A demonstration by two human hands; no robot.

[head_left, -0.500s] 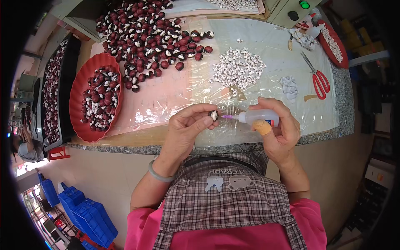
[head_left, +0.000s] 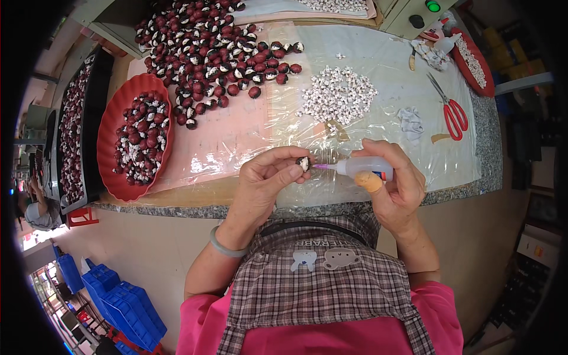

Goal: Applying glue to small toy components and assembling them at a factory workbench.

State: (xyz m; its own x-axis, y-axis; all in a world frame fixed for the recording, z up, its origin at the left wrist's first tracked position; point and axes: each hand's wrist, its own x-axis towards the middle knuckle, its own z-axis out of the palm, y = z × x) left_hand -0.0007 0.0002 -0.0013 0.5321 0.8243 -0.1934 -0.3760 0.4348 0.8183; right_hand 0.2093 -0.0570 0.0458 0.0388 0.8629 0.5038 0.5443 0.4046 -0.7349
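Note:
Between the thumb and fingers of my left hand [head_left: 260, 176] is a small round ball, dark with a white patch [head_left: 304, 163]. My right hand [head_left: 399, 192] is wrapped round a translucent squeeze bottle [head_left: 350, 167], held on its side, its thin purple tip pointing left. That tip is right at the ball's side; whether it touches cannot be made out. Yellowish tape covers the right thumb. Beyond my hands lies a pile of small white pieces with dark specks [head_left: 338, 94]. At the far left spreads a heap of dark red, black and white balls [head_left: 201, 59].
A red scalloped bowl [head_left: 106, 142] of balls and white pieces stands left, beside a long black tray [head_left: 97, 112]. Red-handled scissors [head_left: 455, 118], a crumpled white cloth [head_left: 410, 123] and another red bowl [head_left: 482, 83] are right. Clear plastic sheeting covers the table. Blue crates [head_left: 133, 313] stand lower left.
The squeeze bottle has shifted slightly left, bringing its purple tip closer to the ball. My left hand stays almost in place with the ball.

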